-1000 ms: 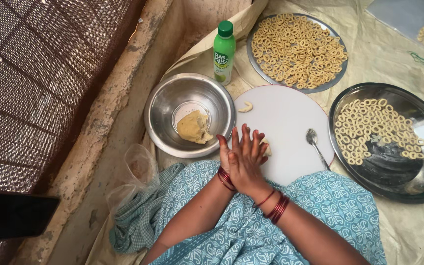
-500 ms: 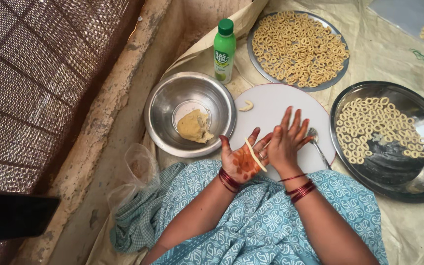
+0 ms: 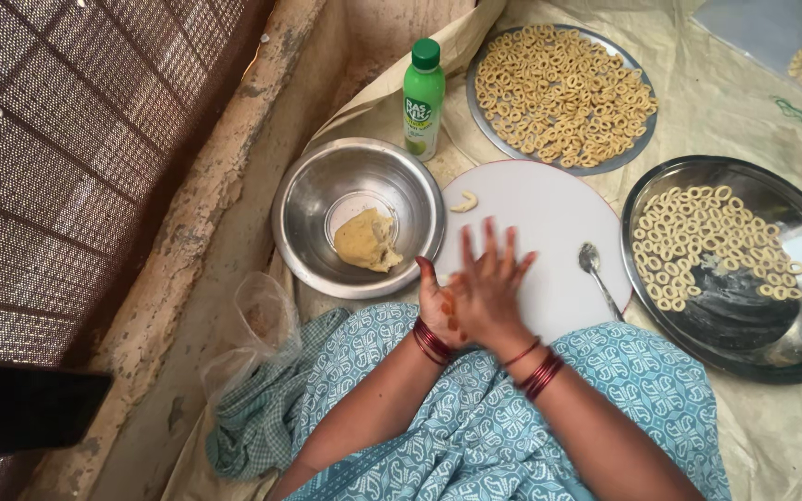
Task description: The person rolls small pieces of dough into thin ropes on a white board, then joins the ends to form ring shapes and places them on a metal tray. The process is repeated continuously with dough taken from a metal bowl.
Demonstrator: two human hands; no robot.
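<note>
Both hands are pressed palm to palm over the near edge of the round white board [image 3: 549,241]: right hand [image 3: 494,292] on top, left hand [image 3: 440,301] beneath, fingers extended, not clenched; whether dough lies between them cannot be told. Board centre is open. One spoon [image 3: 596,274] lies at its right edge, one dough scrap [image 3: 464,201] at its far edge. One bowl [image 3: 313,199] with dough [image 3: 366,241], one bottle [image 3: 423,97], two trays [image 3: 744,334] of rings.

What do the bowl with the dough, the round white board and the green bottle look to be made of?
The bowl looks like polished steel: it is silvery and mirrors light. The round board seems smooth white plastic, matte, though that is uncertain. The bottle appears to be glossy green plastic with a screw cap.
</note>
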